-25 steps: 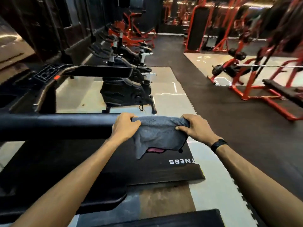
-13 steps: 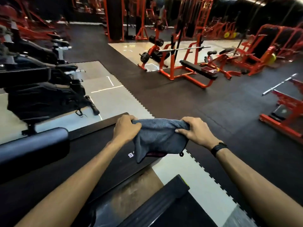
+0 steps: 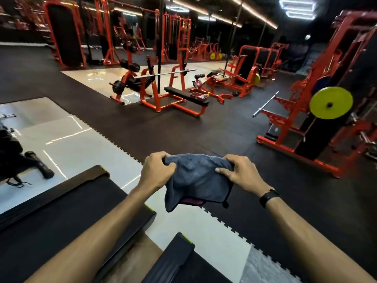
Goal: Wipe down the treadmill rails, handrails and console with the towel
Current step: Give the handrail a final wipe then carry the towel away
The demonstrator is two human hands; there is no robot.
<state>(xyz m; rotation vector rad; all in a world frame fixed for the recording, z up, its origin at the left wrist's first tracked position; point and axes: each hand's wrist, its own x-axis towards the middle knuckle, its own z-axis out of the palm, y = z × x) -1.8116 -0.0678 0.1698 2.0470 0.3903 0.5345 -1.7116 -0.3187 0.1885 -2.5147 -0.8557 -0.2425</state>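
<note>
A dark rubber-mat floor (image 3: 167, 127) with pale glossy panels filled the gym, and red-framed weight machines stood across the far side. A red bench press rack (image 3: 163, 86) with a loaded barbell stood at far centre, and a yellow-green weight plate (image 3: 331, 103) hung on a machine at the far right. The black treadmill deck (image 3: 61, 217) ran along the near left, with a second dark deck (image 3: 173, 260) at the near centre. In front of the person, above the floor and right of the treadmill's end, hung the grey towel (image 3: 195, 180), touching no machine. The left hand (image 3: 156, 170) gripped its left top edge with curled fingers; the right hand (image 3: 242, 172), a black wristband (image 3: 268, 198) behind it, pinched its right top edge.
</note>
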